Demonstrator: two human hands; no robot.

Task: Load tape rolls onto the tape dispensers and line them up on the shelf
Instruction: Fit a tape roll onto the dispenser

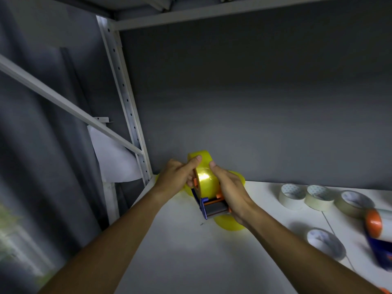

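A blue and orange tape dispenser (209, 206) stands on the white shelf (180, 251) near its back left corner, with a yellow tape roll (206, 183) seated in it. My left hand (178, 177) grips the roll and dispenser from the left, thumb on top of the roll. My right hand (230, 192) holds them from the right, thumb also on the roll. More yellow rolls (228, 223) lie behind and under my hands, partly hidden.
Several beige tape rolls (291, 196) (319, 197) (354, 203) (325, 242) lie on the shelf at the right. A second blue dispenser with an orange roll (374, 223) sits at the right edge. A grey wall backs the shelf; a white upright post (127, 102) stands at left.
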